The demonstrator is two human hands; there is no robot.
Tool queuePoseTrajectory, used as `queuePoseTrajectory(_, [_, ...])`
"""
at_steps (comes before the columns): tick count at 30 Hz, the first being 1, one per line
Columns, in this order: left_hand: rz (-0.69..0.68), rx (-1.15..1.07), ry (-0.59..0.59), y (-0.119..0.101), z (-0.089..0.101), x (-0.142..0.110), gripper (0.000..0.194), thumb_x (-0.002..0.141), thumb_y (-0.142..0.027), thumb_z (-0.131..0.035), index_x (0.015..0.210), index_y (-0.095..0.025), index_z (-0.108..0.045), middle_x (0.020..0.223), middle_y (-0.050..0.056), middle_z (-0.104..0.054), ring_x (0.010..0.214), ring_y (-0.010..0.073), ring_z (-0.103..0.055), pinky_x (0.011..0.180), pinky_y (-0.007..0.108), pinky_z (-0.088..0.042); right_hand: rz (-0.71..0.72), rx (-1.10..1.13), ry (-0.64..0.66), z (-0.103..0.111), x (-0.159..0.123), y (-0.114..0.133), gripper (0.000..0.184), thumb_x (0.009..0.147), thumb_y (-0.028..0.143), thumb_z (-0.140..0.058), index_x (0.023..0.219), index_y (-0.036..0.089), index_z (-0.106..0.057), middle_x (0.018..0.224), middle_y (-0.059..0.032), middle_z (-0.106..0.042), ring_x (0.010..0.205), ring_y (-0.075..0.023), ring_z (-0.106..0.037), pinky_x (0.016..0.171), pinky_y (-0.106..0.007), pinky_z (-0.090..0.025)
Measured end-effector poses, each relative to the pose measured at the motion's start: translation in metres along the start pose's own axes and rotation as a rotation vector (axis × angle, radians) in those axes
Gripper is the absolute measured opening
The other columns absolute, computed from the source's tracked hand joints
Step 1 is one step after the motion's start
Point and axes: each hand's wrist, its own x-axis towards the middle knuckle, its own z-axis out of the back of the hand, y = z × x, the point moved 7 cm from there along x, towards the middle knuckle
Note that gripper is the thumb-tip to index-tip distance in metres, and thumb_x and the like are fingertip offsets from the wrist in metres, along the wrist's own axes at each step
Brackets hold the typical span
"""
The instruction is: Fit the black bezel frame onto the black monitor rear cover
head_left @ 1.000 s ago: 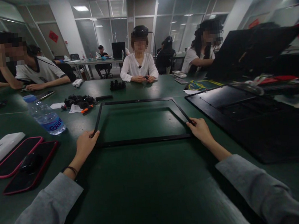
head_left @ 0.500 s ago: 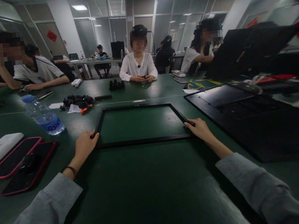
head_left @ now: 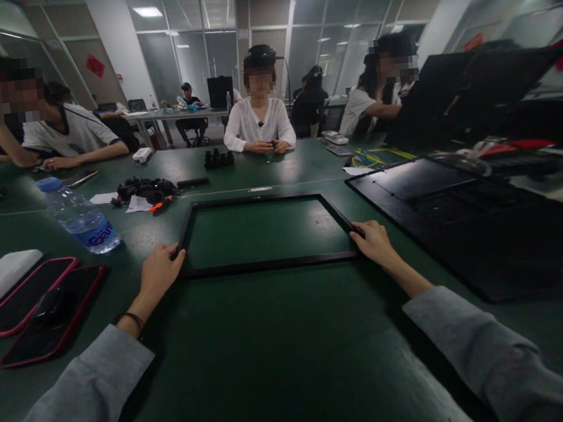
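A thin black rectangular frame [head_left: 272,264], which looks like a monitor bezel, lies at or just above the green table [head_left: 277,359]; I cannot tell if it touches. Through its opening the green tabletop shows. My left hand [head_left: 161,272] grips the frame's left side, thumb on top and fingers curled round the outer edge. On the opposite side my right hand [head_left: 376,244] pinches the frame's right edge in the same way. The fingers under the frame are partly hidden. A large black panel [head_left: 486,243], like a monitor's back cover, lies to the right of my right hand.
Left of my left hand stand a water bottle [head_left: 84,218], a white device [head_left: 2,281] and two red-edged phones [head_left: 24,298], one bearing a small black object. Black cables [head_left: 141,189] lie farther back. A person [head_left: 259,119] sits opposite; a black screen [head_left: 471,97] rises at right.
Both hands keep the same grip on the frame, which stays almost in place. The whole view has shifted very slightly. The person opposite has moved their hands a little.
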Motion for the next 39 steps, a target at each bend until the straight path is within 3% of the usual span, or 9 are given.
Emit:
queuePoseTrajectory(11, [-0.006,-0.140,-0.160,0.002,0.011,0.000,0.048,0.096,-0.049,-0.045,0.124,-0.020,-0.072,0.107,0.009,-0.066,0.089,0.0225,-0.063,0.076,0.032,-0.049,0.081,0.085,-0.129,0.021,-0.002,0.018,0.047,0.089,0.032,-0.047,0.127,0.012,-0.068,0.108,-0.0192,-0.064,0.101,-0.0323,-0.056,0.100,-0.050,-0.044])
queuePoseTrajectory(19, [0.046,-0.100,-0.079,0.002,0.007,-0.001,0.049,0.096,-0.050,-0.046,0.125,-0.021,-0.073,0.106,0.009,-0.067,0.088,0.0236,-0.063,0.074,0.032,-0.047,0.049,0.074,-0.082,0.010,0.002,0.009,0.045,0.087,0.032,-0.049,0.121,0.013,-0.071,0.103,-0.0168,-0.064,0.098,-0.0312,-0.058,0.099,-0.051,-0.045])
queuePoseTrajectory(27, [0.048,-0.014,0.007,0.000,0.003,-0.001,0.050,0.096,-0.050,-0.044,0.121,-0.021,-0.074,0.110,0.012,-0.070,0.095,0.0276,-0.066,0.076,0.035,-0.049,-0.019,0.044,-0.038,0.001,-0.001,-0.002,0.042,0.086,0.034,-0.052,0.117,0.017,-0.075,0.110,-0.0166,-0.063,0.109,-0.0337,-0.056,0.097,-0.053,-0.047])
queuePoseTrajectory(39, [0.035,0.020,0.014,0.001,0.000,0.001,0.051,0.095,-0.051,-0.044,0.119,-0.020,-0.075,0.106,0.012,-0.071,0.093,0.0279,-0.066,0.076,0.035,-0.049,-0.016,0.029,-0.045,0.002,-0.001,-0.001,0.042,0.084,0.033,-0.055,0.115,0.016,-0.076,0.112,-0.0176,-0.061,0.111,-0.0346,-0.054,0.097,-0.055,-0.046])
